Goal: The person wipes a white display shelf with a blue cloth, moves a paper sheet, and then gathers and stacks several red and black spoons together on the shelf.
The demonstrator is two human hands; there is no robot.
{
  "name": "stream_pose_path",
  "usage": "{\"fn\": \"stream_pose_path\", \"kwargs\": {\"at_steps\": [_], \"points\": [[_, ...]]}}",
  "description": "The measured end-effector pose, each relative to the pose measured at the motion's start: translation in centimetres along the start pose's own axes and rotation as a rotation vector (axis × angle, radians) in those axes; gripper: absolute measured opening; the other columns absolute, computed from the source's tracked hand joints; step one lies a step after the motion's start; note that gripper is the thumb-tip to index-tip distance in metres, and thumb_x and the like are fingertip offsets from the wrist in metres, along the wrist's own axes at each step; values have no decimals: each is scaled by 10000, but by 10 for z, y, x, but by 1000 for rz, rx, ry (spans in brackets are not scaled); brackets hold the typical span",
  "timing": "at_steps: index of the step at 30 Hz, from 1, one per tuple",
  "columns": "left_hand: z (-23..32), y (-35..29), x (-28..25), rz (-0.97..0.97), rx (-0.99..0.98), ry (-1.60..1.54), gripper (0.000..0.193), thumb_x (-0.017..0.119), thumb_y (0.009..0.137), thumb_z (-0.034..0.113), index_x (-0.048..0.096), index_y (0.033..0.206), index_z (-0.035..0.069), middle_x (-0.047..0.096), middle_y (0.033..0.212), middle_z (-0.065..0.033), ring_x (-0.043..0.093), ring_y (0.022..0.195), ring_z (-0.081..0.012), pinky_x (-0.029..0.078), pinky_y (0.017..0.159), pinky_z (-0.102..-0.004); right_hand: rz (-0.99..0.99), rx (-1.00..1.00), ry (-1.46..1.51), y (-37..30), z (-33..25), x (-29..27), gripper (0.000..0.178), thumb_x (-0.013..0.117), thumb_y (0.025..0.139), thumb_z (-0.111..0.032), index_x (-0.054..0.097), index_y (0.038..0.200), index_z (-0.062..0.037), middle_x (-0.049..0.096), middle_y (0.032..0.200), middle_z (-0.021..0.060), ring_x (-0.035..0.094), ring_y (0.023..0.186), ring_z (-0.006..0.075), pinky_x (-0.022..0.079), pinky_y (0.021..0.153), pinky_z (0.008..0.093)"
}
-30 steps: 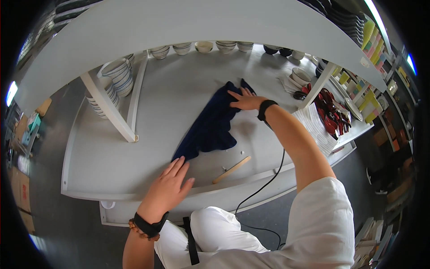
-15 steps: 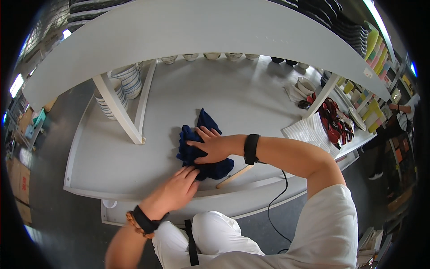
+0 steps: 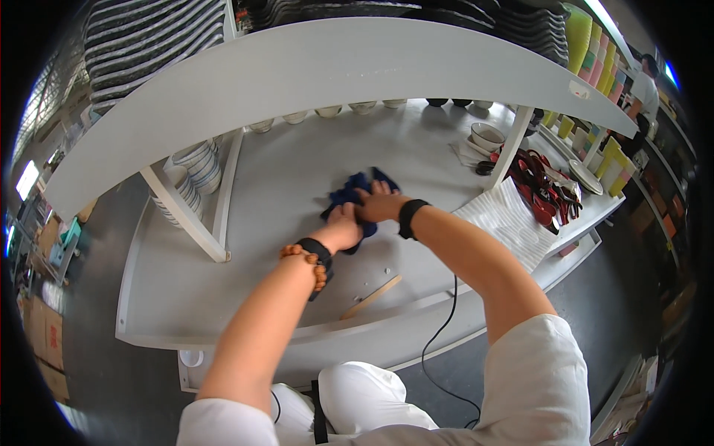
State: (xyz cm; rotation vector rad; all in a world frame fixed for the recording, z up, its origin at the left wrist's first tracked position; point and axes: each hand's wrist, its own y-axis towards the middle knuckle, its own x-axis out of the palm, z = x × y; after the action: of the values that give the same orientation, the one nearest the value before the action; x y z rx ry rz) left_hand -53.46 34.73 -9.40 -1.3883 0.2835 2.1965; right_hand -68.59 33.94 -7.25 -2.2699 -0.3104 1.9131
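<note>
Both hands now bunched on the cloth — it has gone from spread out to a compact wad.

Head view: left hand (image 3: 343, 229) and right hand (image 3: 378, 205) close on the crumpled dark-blue fabric cloth (image 3: 357, 195), mid-way along the white shelf board (image 3: 260, 223) — gathering looks nearly done; thin wooden stick (image 3: 372, 296) lies apart, nearer the person.

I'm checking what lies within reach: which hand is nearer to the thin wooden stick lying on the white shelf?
Left. The left hand rests on the bunched dark blue cloth, just beyond the thin wooden stick; the right hand presses the cloth farther back.
</note>
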Motion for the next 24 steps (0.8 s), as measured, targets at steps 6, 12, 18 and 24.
{"fn": "stream_pose_path", "kwargs": {"at_steps": [6,12,18,24], "points": [[72,34,32,-254,112,28,771,385,945,491,105,1504,41,113,1543,-256,108,1436,-385,127,1164,-435,49,472,171,-7,100,-14,804,375,847,-674,165,1519,-285,21,1573,207,-6,1451,396,73,1116,589],[58,48,28,-221,268,45,776,346,945,537,276,1424,-69,253,1486,-294,209,1399,-420,209,1144,-413,118,480,249,29,100,-26,910,443,788,-631,124,1529,-210,1,1541,300,-57,1429,462,36,1103,605],[0,45,2,-227,27,273,775,316,946,540,263,1433,-61,212,1494,-300,209,1394,-426,197,1145,-434,13,95,71,83,21,-31,877,460,792,-621,167,1523,-235,46,1572,209,0,1447,409,64,1132,566],[-37,35,-15,-203,-12,202,742,320,950,509,227,1456,-26,174,1513,-273,171,1391,-442,181,1150,-453,-139,-250,-115,102,-64,-40,732,429,854,-576,213,1503,-317,63,1590,109,34,1463,317,74,1167,507]]}}
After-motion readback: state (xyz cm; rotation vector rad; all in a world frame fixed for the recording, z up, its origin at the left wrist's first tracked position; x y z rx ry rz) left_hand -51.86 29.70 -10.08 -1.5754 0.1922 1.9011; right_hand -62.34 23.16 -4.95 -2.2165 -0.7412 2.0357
